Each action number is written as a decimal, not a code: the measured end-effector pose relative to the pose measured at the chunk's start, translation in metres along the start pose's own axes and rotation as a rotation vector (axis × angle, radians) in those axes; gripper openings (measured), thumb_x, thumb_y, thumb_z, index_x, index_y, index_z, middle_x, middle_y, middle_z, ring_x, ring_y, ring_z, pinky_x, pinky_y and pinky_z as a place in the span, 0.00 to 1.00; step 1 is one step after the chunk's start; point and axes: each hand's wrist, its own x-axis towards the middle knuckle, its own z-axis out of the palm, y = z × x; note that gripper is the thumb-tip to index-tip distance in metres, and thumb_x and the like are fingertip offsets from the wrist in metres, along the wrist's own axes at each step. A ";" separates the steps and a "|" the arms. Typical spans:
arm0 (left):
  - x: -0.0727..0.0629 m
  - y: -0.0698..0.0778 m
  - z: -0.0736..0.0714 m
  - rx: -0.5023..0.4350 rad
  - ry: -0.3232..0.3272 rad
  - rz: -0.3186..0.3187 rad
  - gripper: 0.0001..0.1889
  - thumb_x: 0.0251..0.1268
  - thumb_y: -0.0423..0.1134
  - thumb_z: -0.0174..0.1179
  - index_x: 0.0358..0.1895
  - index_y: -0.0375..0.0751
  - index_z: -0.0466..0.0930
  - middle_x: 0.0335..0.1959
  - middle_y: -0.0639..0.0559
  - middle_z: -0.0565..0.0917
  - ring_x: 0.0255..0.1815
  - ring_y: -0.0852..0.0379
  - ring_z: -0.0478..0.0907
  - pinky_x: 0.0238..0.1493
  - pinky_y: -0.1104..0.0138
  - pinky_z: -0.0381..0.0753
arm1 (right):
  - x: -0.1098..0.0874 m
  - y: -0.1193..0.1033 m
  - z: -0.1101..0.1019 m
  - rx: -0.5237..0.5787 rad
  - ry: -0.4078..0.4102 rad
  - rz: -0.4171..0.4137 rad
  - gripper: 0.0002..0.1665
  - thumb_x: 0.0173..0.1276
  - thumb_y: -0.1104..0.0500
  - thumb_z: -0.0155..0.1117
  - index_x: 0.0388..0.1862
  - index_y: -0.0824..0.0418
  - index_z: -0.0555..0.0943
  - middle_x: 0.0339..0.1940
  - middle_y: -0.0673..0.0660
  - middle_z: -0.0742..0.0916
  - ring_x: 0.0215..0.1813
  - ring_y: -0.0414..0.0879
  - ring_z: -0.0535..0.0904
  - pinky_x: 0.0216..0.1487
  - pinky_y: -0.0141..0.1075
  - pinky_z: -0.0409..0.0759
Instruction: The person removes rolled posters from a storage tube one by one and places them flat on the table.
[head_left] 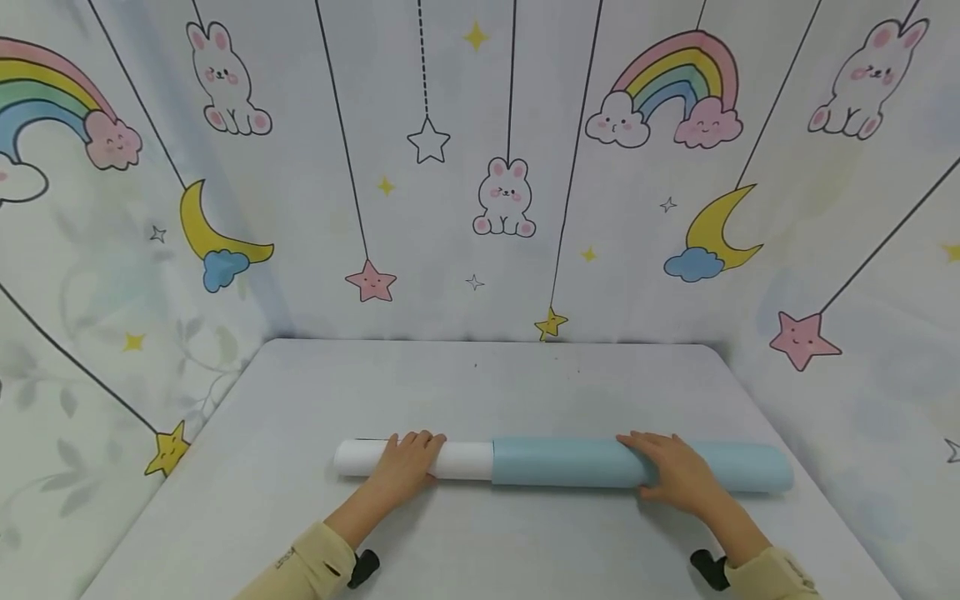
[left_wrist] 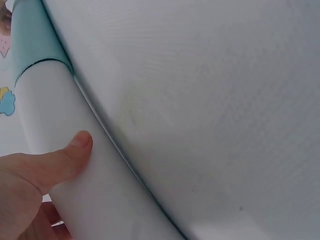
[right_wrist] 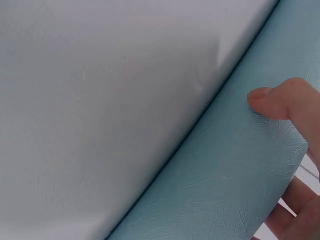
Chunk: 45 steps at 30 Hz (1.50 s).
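Observation:
A long roll of smooth sheet material lies crosswise on the white table. Its left stretch is white and its right stretch is light blue, with finely creased, leather-like skin in the right wrist view. My left hand grips the white stretch from above; the left wrist view has the thumb along the near side and the fingers on the far side. Around the light blue stretch, my right hand holds on likewise, thumb pressing a dent. What lies inside the roll is hidden.
The white table has rounded far corners and a few small dark specks. A cloth backdrop with printed rabbits, stars, moons and rainbows surrounds it at the back and sides. Black straps show at both cuffs.

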 end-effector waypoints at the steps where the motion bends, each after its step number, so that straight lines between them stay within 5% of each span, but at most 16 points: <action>1: -0.001 0.000 0.000 0.001 -0.001 0.001 0.30 0.44 0.43 0.71 0.53 0.40 0.71 0.44 0.46 0.76 0.47 0.45 0.74 0.47 0.46 0.70 | -0.001 0.001 -0.001 -0.003 0.002 0.006 0.47 0.33 0.57 0.80 0.59 0.58 0.74 0.54 0.62 0.79 0.56 0.61 0.73 0.53 0.63 0.63; 11: -0.002 0.000 0.003 0.010 -0.006 -0.001 0.29 0.45 0.42 0.71 0.53 0.41 0.70 0.43 0.47 0.76 0.47 0.46 0.74 0.48 0.46 0.70 | -0.009 0.022 -0.009 0.014 -0.012 0.072 0.47 0.31 0.58 0.80 0.58 0.59 0.74 0.53 0.65 0.79 0.52 0.62 0.75 0.50 0.58 0.69; 26: -0.004 0.001 0.003 0.001 -0.011 -0.005 0.29 0.46 0.42 0.70 0.53 0.42 0.70 0.44 0.47 0.76 0.48 0.46 0.74 0.48 0.46 0.70 | 0.006 0.043 -0.008 0.064 -0.028 0.120 0.46 0.36 0.61 0.79 0.60 0.63 0.72 0.56 0.71 0.76 0.54 0.66 0.72 0.50 0.57 0.70; 45: -0.002 0.001 0.005 0.016 -0.036 -0.012 0.28 0.47 0.44 0.69 0.54 0.42 0.71 0.45 0.47 0.77 0.48 0.46 0.74 0.48 0.46 0.70 | 0.038 0.053 0.004 -0.151 0.021 0.279 0.44 0.50 0.65 0.71 0.64 0.71 0.61 0.57 0.82 0.66 0.58 0.80 0.57 0.49 0.70 0.58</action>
